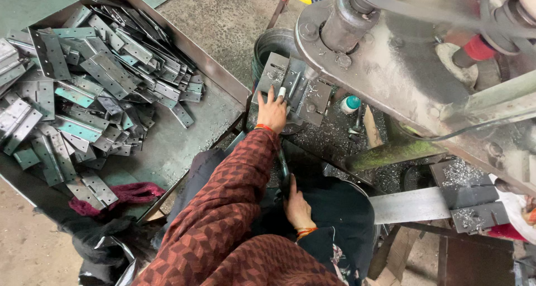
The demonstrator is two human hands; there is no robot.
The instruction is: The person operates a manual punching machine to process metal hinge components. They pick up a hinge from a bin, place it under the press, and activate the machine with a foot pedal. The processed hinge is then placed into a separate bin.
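Right hand (297, 208) grips a dark lever; left hand (272, 111) presses flat on the hinge plate (294, 85).

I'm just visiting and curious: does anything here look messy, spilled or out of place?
Yes. Metal shavings lie scattered around the drill press base, beyond the hinge plate under the left hand. Hinges are heaped loosely, not stacked, in the tray.
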